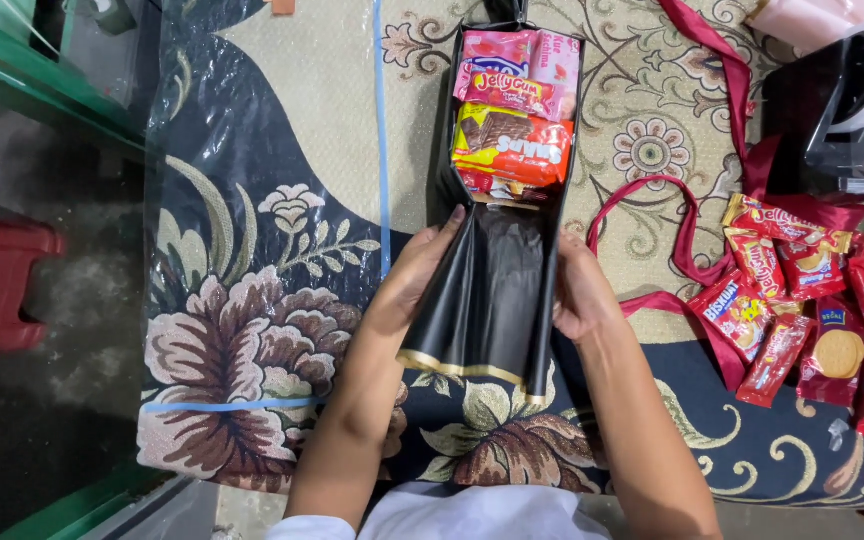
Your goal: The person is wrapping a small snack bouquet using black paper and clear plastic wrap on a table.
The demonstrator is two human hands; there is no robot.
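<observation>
Mid-frame, left hand (414, 272) and right hand (574, 290) pinch the glossy black wrapping sheet (487, 300), fingers closed on its edges; shiny snack packets (512, 105) fill its upper end.

Inside the far end of the black wrapping sheet (487, 300) lies a stack of snack packets: two pink packets (517, 52) farthest away, a narrow red and yellow packet (512, 95) across them, then a larger orange and red biscuit packet (512, 145), with small red packets (497, 187) peeking out beneath. To the right, on the patterned surface (282, 120), a loose heap of red biscuit packets (812, 310) lies, some showing round biscuits.
</observation>
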